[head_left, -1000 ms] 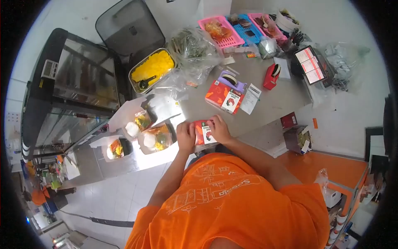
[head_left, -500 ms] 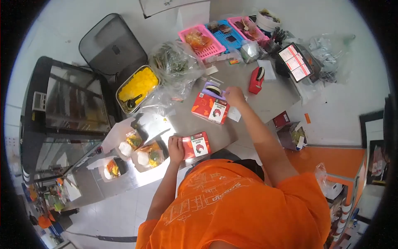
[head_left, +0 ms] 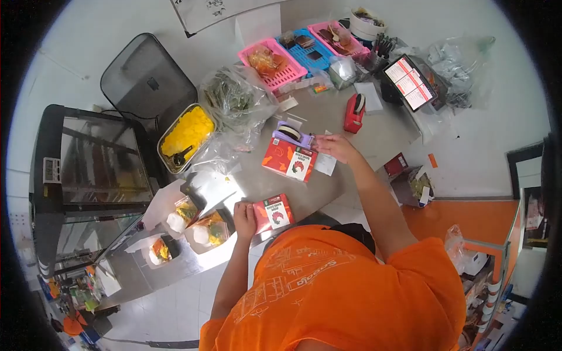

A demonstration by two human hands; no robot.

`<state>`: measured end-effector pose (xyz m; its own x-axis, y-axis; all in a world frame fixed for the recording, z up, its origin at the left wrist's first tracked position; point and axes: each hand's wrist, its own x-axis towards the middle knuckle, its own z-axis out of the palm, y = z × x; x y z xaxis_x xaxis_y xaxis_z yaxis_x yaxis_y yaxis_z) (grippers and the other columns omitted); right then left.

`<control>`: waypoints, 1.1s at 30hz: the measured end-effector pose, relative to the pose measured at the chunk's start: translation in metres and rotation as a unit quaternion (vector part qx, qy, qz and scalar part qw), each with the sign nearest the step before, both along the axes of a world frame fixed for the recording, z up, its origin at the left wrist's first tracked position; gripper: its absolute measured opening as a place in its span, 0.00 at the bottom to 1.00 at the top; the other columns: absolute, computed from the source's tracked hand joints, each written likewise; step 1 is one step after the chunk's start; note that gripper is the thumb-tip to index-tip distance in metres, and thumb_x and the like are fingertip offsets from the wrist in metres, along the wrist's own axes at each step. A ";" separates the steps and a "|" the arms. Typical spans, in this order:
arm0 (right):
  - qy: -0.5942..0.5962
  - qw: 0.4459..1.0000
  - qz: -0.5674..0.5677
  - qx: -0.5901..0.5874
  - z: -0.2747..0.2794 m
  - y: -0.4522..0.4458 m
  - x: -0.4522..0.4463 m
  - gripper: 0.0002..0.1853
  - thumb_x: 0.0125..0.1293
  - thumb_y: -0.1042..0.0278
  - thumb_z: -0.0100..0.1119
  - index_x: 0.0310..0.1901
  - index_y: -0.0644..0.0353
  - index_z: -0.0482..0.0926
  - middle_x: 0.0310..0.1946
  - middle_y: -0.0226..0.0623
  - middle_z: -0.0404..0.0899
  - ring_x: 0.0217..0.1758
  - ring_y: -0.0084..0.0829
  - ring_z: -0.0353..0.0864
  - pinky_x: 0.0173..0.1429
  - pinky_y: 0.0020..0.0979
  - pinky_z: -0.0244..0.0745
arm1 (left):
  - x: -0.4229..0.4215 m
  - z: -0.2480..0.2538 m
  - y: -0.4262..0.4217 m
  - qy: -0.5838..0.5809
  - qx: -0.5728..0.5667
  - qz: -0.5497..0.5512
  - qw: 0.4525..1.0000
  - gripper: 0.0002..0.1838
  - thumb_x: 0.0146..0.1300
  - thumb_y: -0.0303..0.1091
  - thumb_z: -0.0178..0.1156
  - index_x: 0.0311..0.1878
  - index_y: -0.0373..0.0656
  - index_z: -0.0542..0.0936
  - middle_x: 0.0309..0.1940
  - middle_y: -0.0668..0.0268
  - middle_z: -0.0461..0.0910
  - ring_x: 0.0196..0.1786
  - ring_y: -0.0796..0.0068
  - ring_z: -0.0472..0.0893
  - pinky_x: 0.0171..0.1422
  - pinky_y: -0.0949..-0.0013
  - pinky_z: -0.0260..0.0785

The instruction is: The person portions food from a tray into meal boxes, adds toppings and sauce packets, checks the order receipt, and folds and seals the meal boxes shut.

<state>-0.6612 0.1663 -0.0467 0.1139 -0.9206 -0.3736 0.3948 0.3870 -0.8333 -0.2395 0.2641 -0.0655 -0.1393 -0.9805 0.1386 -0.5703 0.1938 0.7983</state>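
My left hand (head_left: 244, 219) grips the left side of a red food box (head_left: 273, 213) with a white label and a rooster-like print, at the table's near edge. My right hand (head_left: 336, 147) reaches forward, fingers stretched out to the end of a purple tape dispenser (head_left: 294, 136); whether tape sticks to the fingertips is too small to tell. Just below the dispenser lies a second red box (head_left: 290, 159) of the same print. White paper (head_left: 325, 165) lies partly under my right hand.
Three open boxes with rice and food, one being this food box (head_left: 209, 229), stand at left. Behind them are a tray of yellow food (head_left: 188, 133) and a plastic bag of leaves (head_left: 234, 96). A red tape dispenser (head_left: 355, 112), pink basket (head_left: 273, 63) and screen (head_left: 410, 83) stand farther back.
My right hand's fingers have gone from curled to stretched out at the purple dispenser. My left hand stays on the near box. The whole view has shifted slightly.
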 end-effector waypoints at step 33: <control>0.440 0.801 0.387 -0.125 -0.042 0.038 0.182 0.28 0.50 0.40 0.76 0.37 0.59 0.79 0.22 0.38 0.78 0.28 0.38 0.80 0.33 0.38 0.72 | 0.007 0.038 0.026 -0.100 -0.167 -0.078 0.978 0.27 0.56 0.47 0.70 0.51 0.38 0.75 0.51 0.48 0.72 0.55 0.46 0.72 0.60 0.51 0.66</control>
